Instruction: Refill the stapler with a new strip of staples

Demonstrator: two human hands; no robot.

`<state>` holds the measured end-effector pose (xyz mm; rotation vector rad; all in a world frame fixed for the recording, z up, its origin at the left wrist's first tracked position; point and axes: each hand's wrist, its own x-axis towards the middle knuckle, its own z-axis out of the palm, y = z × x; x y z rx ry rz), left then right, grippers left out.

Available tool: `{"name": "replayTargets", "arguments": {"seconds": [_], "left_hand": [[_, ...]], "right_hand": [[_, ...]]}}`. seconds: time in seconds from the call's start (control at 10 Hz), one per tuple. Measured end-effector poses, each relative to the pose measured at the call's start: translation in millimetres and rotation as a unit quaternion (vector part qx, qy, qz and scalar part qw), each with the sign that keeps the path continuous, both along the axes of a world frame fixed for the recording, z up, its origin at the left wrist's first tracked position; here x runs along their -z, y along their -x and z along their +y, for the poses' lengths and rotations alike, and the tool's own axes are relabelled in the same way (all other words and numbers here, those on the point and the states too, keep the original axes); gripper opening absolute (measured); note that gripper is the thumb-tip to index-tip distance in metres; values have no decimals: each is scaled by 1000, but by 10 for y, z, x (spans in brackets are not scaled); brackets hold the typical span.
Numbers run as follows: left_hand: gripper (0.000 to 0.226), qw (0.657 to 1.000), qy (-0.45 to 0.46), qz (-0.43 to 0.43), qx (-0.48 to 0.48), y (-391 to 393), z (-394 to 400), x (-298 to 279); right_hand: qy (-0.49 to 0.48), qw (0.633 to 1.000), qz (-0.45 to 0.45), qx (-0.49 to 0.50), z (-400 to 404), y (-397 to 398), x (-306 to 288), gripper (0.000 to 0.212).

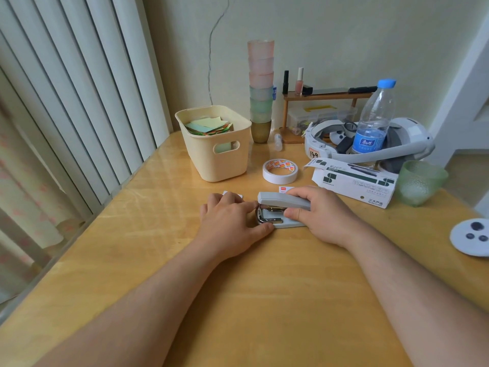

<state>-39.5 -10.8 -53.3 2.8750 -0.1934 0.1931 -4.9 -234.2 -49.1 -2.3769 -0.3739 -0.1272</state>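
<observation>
A grey stapler lies on the wooden table, its nose pointing left and its metal magazine showing between lid and base. My right hand grips the stapler's rear half, fingers over the top and thumb at the side. My left hand is at the stapler's front, its thumb touching the base and a finger at the metal nose. A small white box peeks out behind my left hand. A small red-and-white staple box lies just behind the stapler. No loose staple strip is visible.
Behind the stapler lie a tape roll and an open white stapler carton. A cream basket of paper stands back left, stacked cups behind. A water bottle, headset and green glass crowd the right.
</observation>
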Motion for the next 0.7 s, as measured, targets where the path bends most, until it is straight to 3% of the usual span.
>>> {"name": "replayTargets", "arguments": {"seconds": [0.4, 0.6, 0.7], "left_hand": [[71, 1000, -20, 6, 4, 67, -1, -35], [69, 997, -3, 66, 29, 224, -43, -164], [71, 997, 10, 25, 69, 608, -65, -35]], "right_hand": [[1, 999, -19, 29, 32, 132, -23, 42], [73, 990, -74, 99, 22, 545, -1, 76], [65, 992, -57, 88, -106, 901, 72, 89]]}}
